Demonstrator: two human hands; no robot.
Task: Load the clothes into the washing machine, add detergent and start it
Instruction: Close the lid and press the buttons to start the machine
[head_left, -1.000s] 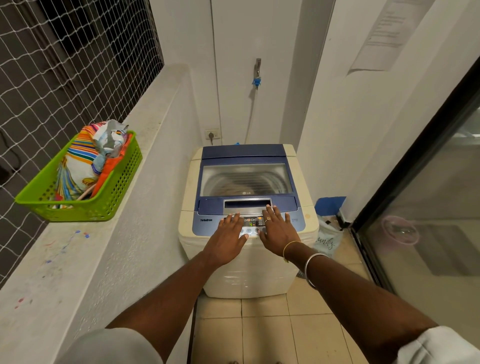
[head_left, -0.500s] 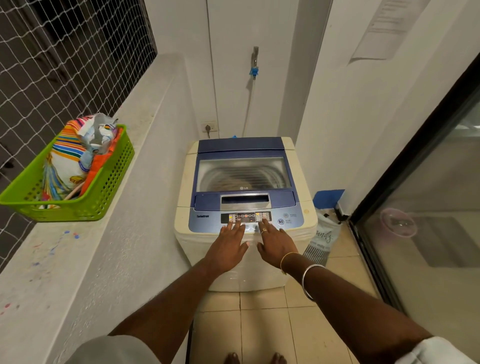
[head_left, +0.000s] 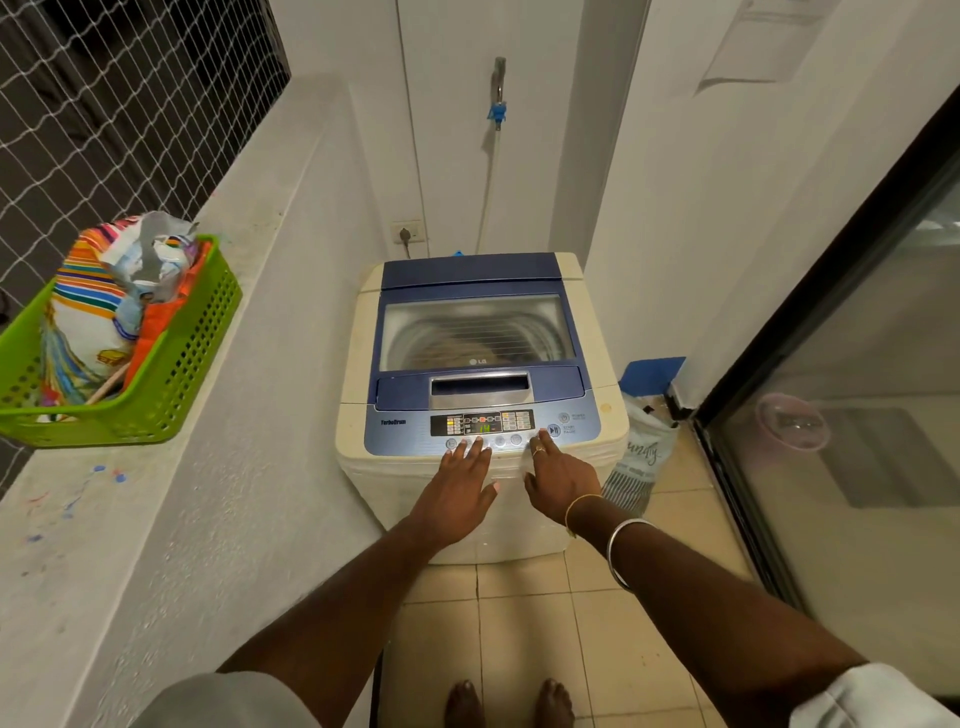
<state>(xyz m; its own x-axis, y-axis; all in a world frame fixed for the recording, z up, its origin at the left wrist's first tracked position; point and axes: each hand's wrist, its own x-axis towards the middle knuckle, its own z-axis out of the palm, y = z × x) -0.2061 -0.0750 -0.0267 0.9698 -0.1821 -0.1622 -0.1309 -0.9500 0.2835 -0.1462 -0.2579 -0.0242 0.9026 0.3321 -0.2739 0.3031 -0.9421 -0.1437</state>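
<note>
A cream and blue top-loading washing machine (head_left: 597, 332) stands against the back wall with its clear lid (head_left: 475, 332) closed; something brownish shows faintly through the lid. Its control panel (head_left: 483, 422) is lit with a green number. My left hand (head_left: 460, 488) lies flat at the front edge, fingertips by the row of round buttons. My right hand (head_left: 558, 475) has a finger stretched to the start/pause button (head_left: 554, 430). Neither hand holds anything.
A green plastic basket (head_left: 171, 384) with a striped bag and packets sits on the white ledge (head_left: 156, 519) at left, under a netted window. A tap and hose (head_left: 497, 104) hang behind the machine. A printed bag (head_left: 641, 457) and glass sliding door (head_left: 857, 415) are at right.
Both hands have slid back from over the display toward the front edge of the panel, and the display is now uncovered. My right finger has shifted right to the start/pause button.
</note>
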